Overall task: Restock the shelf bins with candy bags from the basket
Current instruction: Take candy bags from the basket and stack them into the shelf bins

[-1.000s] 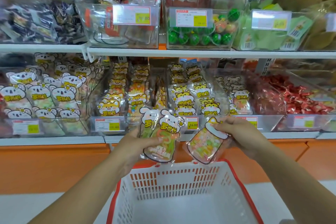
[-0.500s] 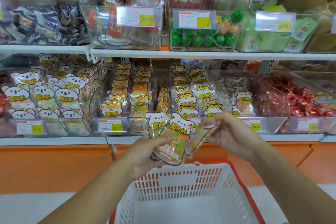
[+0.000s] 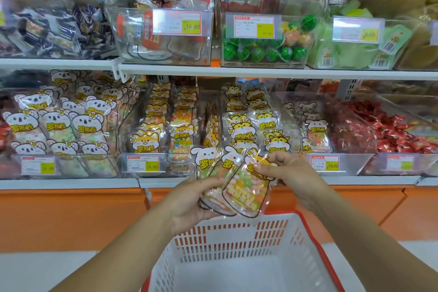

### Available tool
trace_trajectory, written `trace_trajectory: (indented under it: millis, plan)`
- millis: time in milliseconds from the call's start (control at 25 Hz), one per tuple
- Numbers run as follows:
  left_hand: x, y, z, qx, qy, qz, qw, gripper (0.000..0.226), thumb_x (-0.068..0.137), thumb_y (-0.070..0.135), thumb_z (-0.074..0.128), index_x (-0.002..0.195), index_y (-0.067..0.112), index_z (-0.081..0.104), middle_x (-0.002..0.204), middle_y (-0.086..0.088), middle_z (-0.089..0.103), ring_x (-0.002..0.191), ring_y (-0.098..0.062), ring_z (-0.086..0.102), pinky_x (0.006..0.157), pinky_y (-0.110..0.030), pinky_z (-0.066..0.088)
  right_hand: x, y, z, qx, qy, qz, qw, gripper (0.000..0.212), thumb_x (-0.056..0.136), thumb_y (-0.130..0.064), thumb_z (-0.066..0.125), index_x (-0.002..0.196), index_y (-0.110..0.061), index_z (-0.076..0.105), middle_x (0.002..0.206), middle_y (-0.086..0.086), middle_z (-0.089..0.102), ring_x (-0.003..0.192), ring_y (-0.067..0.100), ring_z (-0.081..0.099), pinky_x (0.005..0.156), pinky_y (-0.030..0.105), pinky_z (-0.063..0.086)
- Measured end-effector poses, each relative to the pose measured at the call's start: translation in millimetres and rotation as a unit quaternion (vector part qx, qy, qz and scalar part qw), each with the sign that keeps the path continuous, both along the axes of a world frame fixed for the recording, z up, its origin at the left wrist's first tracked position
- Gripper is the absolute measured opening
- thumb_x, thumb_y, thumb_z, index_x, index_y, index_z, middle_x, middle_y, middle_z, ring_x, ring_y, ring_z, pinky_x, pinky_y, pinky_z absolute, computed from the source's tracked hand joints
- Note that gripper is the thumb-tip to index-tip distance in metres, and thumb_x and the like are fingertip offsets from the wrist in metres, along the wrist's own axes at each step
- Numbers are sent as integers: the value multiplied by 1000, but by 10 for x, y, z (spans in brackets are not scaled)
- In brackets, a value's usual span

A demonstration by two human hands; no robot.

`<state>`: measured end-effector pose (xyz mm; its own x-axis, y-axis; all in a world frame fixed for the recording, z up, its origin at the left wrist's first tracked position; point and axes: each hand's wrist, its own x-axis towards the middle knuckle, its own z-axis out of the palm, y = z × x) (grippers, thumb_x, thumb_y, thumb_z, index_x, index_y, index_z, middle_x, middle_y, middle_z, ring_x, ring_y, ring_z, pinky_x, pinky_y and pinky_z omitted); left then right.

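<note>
My left hand [image 3: 189, 199] grips a fan of candy bags [image 3: 214, 173] with white rabbit tops from below. My right hand [image 3: 288, 173] pinches the top of a third candy bag [image 3: 246, 193], laid over the front of the others. The bags hang just above the far rim of the white basket with a red rim [image 3: 239, 244], whose inside looks bare. Behind them on the lower shelf stand clear bins [image 3: 239, 125] packed with fox and tiger candy bags.
A koala-bag bin [image 3: 59, 130] is on the left; a bear-bag bin [image 3: 315, 125] and red wrapped sweets [image 3: 398, 130] lie to the right. The upper shelf [image 3: 260, 73] carries bins of watermelon balls and green packs. An orange base panel runs below the shelf.
My right hand has brought its bag leftward and turned it to face me, laying it on top of the bags in my left hand. Both hands rose slightly.
</note>
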<state>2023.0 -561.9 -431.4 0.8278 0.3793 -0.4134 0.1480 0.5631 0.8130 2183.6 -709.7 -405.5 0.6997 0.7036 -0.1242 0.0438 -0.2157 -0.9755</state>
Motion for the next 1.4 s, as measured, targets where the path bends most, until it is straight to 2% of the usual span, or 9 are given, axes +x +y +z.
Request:
trace_trajectory:
  millis: [320, 520, 640, 760, 840, 1000, 1200, 1280, 1400]
  plan:
    - [-60, -43, 34, 43, -29, 22, 998, 35, 79, -1, 70, 110, 12, 61, 103, -15, 74, 91, -32, 72, 78, -47, 59, -123, 182, -54, 96, 110, -9, 989, 35, 78, -21, 75, 107, -7, 62, 100, 13, 72, 82, 25, 69, 65, 35, 57]
    - [-228, 81, 38, 25, -39, 61, 997, 52, 67, 9, 79, 117, 13, 62, 105, -12, 74, 101, -33, 69, 96, -52, 50, -290, 263, -89, 67, 143, 80, 984, 53, 69, -23, 73, 115, 2, 60, 101, 17, 73, 86, 28, 71, 70, 39, 59]
    - [-393, 236, 50, -32, -71, 94, 992, 58, 61, 11, 77, 117, 8, 63, 103, -16, 74, 91, -34, 72, 81, -52, 58, -379, 502, 49, 63, 155, 108, 980, 42, 77, -11, 69, 117, 1, 60, 103, 17, 73, 83, 25, 72, 69, 37, 60]
    - [-615, 578, 47, -37, -95, 197, 975, 49, 68, 8, 74, 114, 7, 58, 91, -14, 75, 73, -29, 74, 56, -38, 60, -430, 902, 386, 43, 103, 113, 987, 25, 81, -6, 70, 105, -4, 63, 92, 9, 76, 79, 20, 73, 60, 32, 59]
    - [-756, 811, 38, 45, -77, 269, 959, 57, 61, 18, 80, 114, 15, 59, 94, -8, 76, 82, -24, 73, 64, -35, 56, -354, 1219, 591, 27, 16, 62, 998, 14, 85, -3, 68, 91, -12, 60, 80, 3, 74, 67, 15, 72, 49, 28, 56]
    - [-939, 1063, 116, 124, -77, 315, 938, 42, 65, 20, 77, 104, 24, 61, 90, 4, 76, 74, -11, 72, 70, -34, 50, -107, 1855, 592, -57, -146, -12, 988, 38, 81, -6, 74, 106, -20, 48, 111, 11, 64, 80, 30, 68, 68, 50, 58]
    - [-994, 1207, 100, 129, -80, 337, 929, 43, 64, 23, 78, 103, 27, 61, 88, 9, 76, 73, -7, 72, 71, -33, 45, -178, 2212, 461, -297, -269, 131, 907, 82, 80, -28, 78, 145, -18, 28, 140, 9, 47, 94, 23, 57, 70, 31, 50]
    - [-994, 1220, 98, 125, -75, 335, 931, 51, 55, 29, 79, 104, 27, 62, 93, 7, 76, 80, -11, 72, 76, -36, 46, -181, 2270, 416, -357, -328, 131, 865, 91, 82, -44, 72, 149, -12, 20, 141, 12, 45, 103, 25, 57, 74, 30, 50]
    - [-989, 1207, 105, 125, -72, 325, 935, 66, 49, 35, 82, 112, 27, 60, 100, 7, 75, 91, -15, 71, 83, -42, 47, -214, 2353, 321, -375, -259, 75, 887, 97, 78, -46, 75, 143, 0, 20, 124, 16, 52, 98, 30, 64, 78, 41, 59]
